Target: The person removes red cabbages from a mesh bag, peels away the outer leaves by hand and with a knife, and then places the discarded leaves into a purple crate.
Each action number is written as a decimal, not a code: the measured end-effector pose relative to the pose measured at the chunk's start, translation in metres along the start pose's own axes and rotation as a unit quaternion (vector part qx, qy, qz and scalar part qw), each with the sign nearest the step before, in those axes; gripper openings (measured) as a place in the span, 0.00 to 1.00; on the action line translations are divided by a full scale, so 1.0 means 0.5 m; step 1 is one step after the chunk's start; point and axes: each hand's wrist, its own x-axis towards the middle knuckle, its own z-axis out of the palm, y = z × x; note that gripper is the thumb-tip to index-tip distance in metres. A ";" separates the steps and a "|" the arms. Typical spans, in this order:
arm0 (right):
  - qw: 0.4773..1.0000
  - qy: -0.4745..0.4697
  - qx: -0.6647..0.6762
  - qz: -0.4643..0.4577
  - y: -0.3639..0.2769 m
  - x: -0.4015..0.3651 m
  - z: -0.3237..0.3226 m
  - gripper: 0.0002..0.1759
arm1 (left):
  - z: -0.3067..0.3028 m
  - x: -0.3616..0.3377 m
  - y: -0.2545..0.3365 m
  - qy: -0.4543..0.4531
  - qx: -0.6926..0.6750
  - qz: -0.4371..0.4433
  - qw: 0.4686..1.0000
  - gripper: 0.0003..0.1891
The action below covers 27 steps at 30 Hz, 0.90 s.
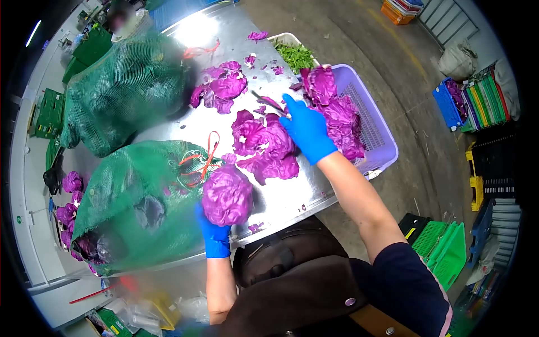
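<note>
My left hand (215, 235), in a blue glove, is closed around the underside of a round red cabbage (227, 195) at the table's front edge. My right hand (307, 128), also gloved in blue, is over loose purple leaves. From its fingers a thin dark knife (266, 100) points to the upper left; its handle is hidden by the glove. Loose red cabbage leaves (264, 143) lie on the metal table just left of the right hand. A green mesh sack (135, 196) with red ties touches the left side of the held cabbage.
A lilac crate (377, 132) with purple leaves stands against the table's right side, beside a container of green leaves (295, 56). Another full mesh sack (123, 92) sits at the back left. More leaves (222, 87) lie farther back. A person (126, 22) is beyond the sacks.
</note>
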 end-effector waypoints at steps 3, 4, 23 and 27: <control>0.943 -0.180 0.280 -0.019 -0.120 -0.027 -0.046 0.32 | -0.002 0.004 -0.005 -0.002 0.003 0.000 1.000 0.40; 0.893 -0.284 0.350 0.017 -0.147 -0.041 -0.046 0.34 | 0.000 0.004 -0.006 0.003 -0.006 -0.005 1.000 0.40; 0.716 -0.295 0.617 0.138 -0.075 -0.138 -0.087 0.15 | 0.065 -0.017 -0.105 -0.027 -0.101 -0.139 0.985 0.42; 0.687 -0.154 0.691 0.164 -0.062 -0.159 -0.129 0.11 | 0.087 0.016 -0.159 -0.119 0.326 -0.035 0.937 0.28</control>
